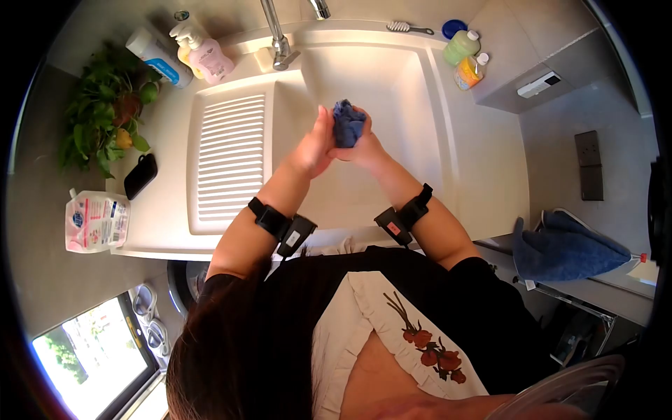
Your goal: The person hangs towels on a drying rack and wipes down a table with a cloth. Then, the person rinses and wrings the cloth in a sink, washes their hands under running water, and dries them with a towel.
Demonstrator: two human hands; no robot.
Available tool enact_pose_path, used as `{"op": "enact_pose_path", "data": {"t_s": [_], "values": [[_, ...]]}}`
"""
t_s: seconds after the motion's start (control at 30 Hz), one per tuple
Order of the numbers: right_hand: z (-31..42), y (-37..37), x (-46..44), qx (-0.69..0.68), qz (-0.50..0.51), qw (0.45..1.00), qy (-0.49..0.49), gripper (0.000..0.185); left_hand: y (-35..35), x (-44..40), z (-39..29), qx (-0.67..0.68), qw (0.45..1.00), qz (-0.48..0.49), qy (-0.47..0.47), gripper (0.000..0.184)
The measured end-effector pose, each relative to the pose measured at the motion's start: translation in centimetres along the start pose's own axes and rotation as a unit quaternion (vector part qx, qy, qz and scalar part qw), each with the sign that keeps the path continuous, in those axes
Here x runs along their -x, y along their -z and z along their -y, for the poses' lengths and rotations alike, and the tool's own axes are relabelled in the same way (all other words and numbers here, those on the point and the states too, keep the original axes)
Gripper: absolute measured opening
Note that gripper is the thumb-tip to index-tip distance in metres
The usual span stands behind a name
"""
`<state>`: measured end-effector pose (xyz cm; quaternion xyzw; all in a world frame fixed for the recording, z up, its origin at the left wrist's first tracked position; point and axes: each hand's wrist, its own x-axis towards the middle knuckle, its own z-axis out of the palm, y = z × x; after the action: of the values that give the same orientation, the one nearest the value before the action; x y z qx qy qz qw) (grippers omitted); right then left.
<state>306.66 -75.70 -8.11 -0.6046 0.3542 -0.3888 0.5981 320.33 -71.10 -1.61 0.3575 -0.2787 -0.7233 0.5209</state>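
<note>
A bunched blue cloth (348, 124) is held between my two hands above the white sink basin. My right hand (365, 148) is closed around its right and lower side. My left hand (316, 145) presses against it from the left, one digit pointing up beside it; its other fingers are partly hidden. The two hands meet just below the cloth. Black straps with small boxes sit on both forearms.
The white sink (378, 189) has a ribbed drainboard (231, 157) on the left and a faucet (281, 52) behind. Pump bottles (210, 59), a plant (105, 105), a phone (141, 176) and a refill pouch (96, 220) stand left. Right are bottles (470, 71), a brush (409, 28) and a hanging blue towel (567, 248).
</note>
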Motion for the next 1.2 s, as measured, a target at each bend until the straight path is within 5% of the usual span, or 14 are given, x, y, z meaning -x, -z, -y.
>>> {"op": "enact_pose_path", "data": {"t_s": [0.07,0.17,0.2,0.27,0.37,0.43,0.57,0.6,0.7,0.8,0.9,1.0,1.1,1.2], "values": [[1.8,-0.3,0.3,-0.047,-0.029,0.998,-0.011,0.092,0.6,0.1,0.3,-0.028,0.998,0.046,0.011,0.077],[1.3,2.0,-0.7,-0.147,0.027,0.985,-0.091,0.069,2.2,1.8,-3.0,-0.352,0.930,0.080,0.077,0.059],[2.2,2.8,-0.6,-0.139,0.057,0.977,-0.152,0.045,2.3,2.4,-3.4,-0.490,0.870,0.058,0.002,0.054],[4.6,3.5,0.0,-0.183,0.114,0.963,-0.161,0.038,2.2,3.7,-3.5,-0.721,0.677,0.007,-0.145,0.051],[5.4,3.7,0.3,-0.136,0.219,0.930,-0.263,0.037,2.7,2.6,-2.1,-0.802,0.425,0.077,-0.412,0.054],[5.5,2.9,0.0,-0.079,0.339,0.891,-0.292,0.040,2.6,2.3,-1.7,-0.764,0.427,0.150,-0.460,0.053],[8.3,1.7,1.1,0.039,0.399,0.848,-0.347,0.024,3.4,2.3,0.8,-0.747,0.453,0.193,-0.446,0.054],[4.2,1.9,0.7,0.112,0.393,0.850,-0.332,0.018,3.4,2.4,1.6,-0.749,0.478,0.144,-0.436,0.054],[4.0,1.1,0.6,0.025,0.272,0.881,-0.385,0.019,1.8,2.2,1.1,-0.852,0.410,0.080,-0.316,0.048],[4.9,0.4,0.9,-0.011,0.265,0.889,-0.373,0.019,1.1,1.1,0.6,-0.877,0.447,0.112,-0.138,0.050],[5.8,0.0,0.6,0.008,0.254,0.879,-0.403,0.019,2.2,0.6,1.1,-0.866,0.441,0.092,-0.217,0.045],[5.3,-0.5,0.1,0.122,0.202,0.904,-0.358,0.020,-0.5,0.4,-1.5,-0.842,0.532,0.093,0.013,0.040],[5.1,-0.9,-2.5,0.328,0.246,0.868,-0.281,0.023,-0.6,-0.2,-2.5,-0.855,0.516,0.054,0.012,0.036],[5.1,-1.9,-3.5,0.571,0.194,0.795,-0.070,0.027,-0.5,-2.6,-2.5,-0.865,0.475,0.032,0.158,0.036]]}}
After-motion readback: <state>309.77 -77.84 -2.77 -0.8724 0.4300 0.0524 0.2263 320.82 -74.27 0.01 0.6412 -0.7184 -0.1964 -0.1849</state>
